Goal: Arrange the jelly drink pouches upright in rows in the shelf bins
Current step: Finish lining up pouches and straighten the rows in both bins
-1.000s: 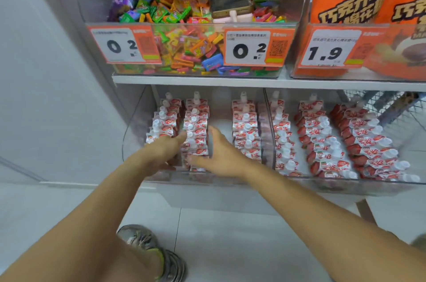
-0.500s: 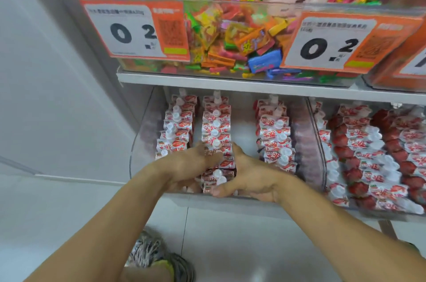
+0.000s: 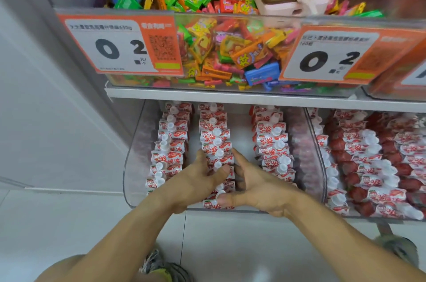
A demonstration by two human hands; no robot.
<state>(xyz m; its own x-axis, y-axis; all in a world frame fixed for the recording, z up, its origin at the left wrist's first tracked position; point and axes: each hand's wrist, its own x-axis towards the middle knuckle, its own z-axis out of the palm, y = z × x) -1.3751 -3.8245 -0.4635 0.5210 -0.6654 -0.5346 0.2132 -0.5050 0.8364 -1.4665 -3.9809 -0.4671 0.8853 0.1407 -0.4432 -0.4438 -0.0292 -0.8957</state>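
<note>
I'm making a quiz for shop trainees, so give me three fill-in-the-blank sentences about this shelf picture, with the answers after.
1. Both hands, left hand and right hand, work on the ____ row of pouches in the left bin.
2. The pouch caps are ____ in colour.
3. The price tag reads 0.____.

Answers: middle; white; 2

Two hands (image 3: 198,180), three price tags (image 3: 119,46)

pale wall (image 3: 34,120), tiled floor (image 3: 230,247)
</note>
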